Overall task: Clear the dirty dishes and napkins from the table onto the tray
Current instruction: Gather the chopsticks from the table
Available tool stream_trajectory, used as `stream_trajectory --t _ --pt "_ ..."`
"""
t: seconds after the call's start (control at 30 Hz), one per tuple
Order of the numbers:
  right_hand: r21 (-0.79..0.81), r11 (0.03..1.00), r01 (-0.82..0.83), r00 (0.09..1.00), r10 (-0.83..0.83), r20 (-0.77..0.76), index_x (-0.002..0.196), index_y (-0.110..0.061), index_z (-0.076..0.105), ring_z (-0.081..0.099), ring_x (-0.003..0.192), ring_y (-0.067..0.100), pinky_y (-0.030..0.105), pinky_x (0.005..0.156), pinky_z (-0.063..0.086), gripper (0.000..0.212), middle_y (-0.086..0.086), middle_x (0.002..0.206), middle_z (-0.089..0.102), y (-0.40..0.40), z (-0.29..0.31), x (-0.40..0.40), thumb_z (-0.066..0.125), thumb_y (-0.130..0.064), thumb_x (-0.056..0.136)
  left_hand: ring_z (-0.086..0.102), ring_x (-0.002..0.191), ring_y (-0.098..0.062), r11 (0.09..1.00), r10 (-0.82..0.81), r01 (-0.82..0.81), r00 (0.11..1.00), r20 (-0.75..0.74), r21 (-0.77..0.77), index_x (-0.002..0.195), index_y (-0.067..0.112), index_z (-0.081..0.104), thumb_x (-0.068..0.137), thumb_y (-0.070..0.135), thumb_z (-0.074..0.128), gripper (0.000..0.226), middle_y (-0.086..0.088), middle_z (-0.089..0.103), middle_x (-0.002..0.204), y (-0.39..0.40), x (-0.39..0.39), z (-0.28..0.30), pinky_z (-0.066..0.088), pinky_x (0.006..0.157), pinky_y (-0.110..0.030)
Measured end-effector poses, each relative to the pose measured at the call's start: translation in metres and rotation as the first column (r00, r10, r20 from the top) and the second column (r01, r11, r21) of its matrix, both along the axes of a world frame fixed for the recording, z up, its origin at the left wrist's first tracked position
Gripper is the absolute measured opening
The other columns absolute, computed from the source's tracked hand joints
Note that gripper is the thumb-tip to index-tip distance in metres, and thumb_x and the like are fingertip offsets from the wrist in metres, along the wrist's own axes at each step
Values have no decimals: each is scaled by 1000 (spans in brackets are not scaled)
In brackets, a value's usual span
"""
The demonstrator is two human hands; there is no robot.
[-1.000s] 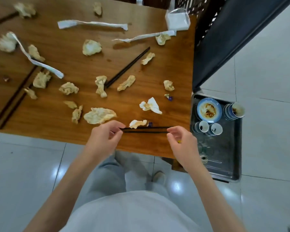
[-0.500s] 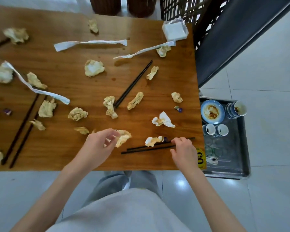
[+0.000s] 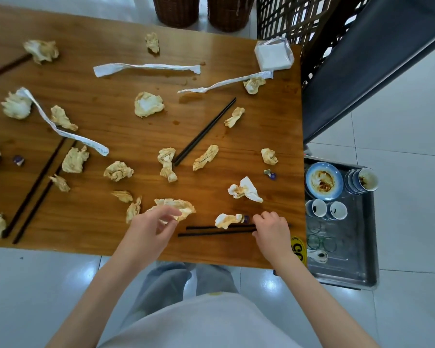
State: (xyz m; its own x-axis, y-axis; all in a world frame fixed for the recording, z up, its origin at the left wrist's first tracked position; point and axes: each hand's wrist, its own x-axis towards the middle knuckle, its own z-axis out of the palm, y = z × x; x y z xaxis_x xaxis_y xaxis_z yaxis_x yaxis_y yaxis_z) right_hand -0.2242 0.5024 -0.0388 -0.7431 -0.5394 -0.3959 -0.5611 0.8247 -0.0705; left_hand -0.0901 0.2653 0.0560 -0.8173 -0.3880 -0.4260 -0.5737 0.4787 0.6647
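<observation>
Chopsticks and napkins, near edge of worktop (image 3: 106, 121).
Right hand (image 3: 271, 232) fingers pinch the black chopsticks (image 3: 216, 229) at their right end; left hand (image 3: 148, 232), off them since a second ago, fingers loosely spread by a crumpled napkin (image 3: 181, 207). Best kept paired and level toward the tray (image 3: 362, 277).
</observation>
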Motion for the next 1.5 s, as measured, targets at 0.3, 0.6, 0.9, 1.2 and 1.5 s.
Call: stream_trajectory --t 0.3,0.6,0.9,1.2,1.5 --pt "-18 999 -42 999 43 19 93 -18 61 54 85 16 26 67 42 5 -1 91 61 -1 2 -6 58 -16 90 58 82 1 997 76 -77 997 -17 -11 102 32 62 91 21 59 16 20 60 91 -8 6 4 43 61 -9" --pt "-115 993 -5 997 14 82 101 -17 64 54 88 16 25 71 44 17 1 97 63 -6 1 -1 53 -8 91 58 82 -2 994 109 -109 994 14 -1 104 30 62 91 19 59 17 14 62 91 -7 25 0 42 63 -10" --pt "-93 995 -21 993 32 113 104 -18 64 53 91 15 23 71 44 16 0 100 61 -10 1 -2 58 -11 90 58 80 -3 995 102 -101 994 36 -28 102 31 62 91 20 59 16 13 61 89 -9 22 -3 41 59 -8" --pt "-65 991 -121 987 127 97 115 -18 59 54 94 14 23 74 48 23 -1 105 62 -11 0 -1 57 -15 92 59 78 -2 996 85 -84 996 32 -28 100 34 61 91 20 59 17 17 61 87 -12 18 -4 43 57 -8" --pt "-126 988 -88 990 101 99 101 -18 60 60 82 14 22 68 51 14 0 90 65 -8 14 -6 57 -8 90 59 80 -1 997 76 -75 997 14 -24 101 32 61 91 20 59 16 18 61 90 -10 10 -6 42 58 -7"
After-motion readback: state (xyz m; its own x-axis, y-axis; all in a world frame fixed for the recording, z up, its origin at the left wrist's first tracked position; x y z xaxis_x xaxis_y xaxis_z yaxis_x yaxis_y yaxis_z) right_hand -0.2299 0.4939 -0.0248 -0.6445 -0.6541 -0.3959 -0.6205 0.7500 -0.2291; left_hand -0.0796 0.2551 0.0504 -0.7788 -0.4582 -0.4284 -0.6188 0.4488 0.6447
